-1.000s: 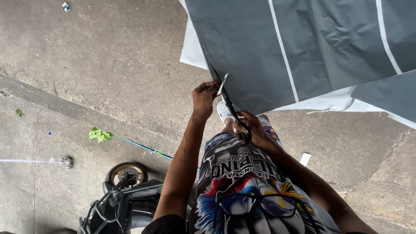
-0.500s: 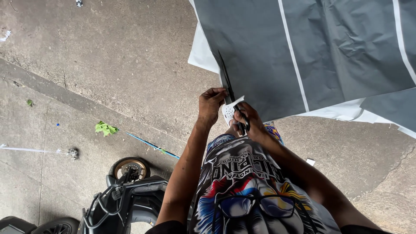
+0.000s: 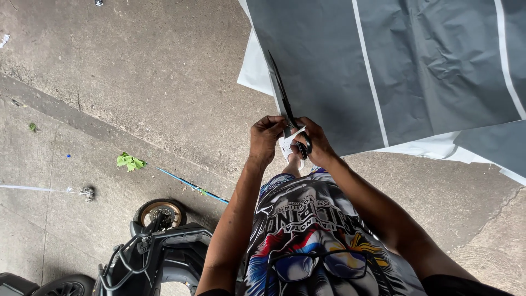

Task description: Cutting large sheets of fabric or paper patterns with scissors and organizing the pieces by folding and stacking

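Fingers of the right hand (image 3: 316, 143) grip long black-handled scissors (image 3: 286, 114), blades lying against the large grey white-striped sheet (image 3: 416, 66) on the concrete floor (image 3: 137, 71); the left hand (image 3: 265, 138) pinches the sheet's edge beside them.

The grey sheet (image 3: 438, 71) runs off the frame at twelve and three o'clock. The right hand (image 3: 315, 143) hides the scissors' (image 3: 282, 104) handles. The scooter (image 3: 148, 255) is cut off at seven o'clock.

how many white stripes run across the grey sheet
2 show: one white stripe right of the scissors, another white stripe near the right edge. More may lie outside the picture.
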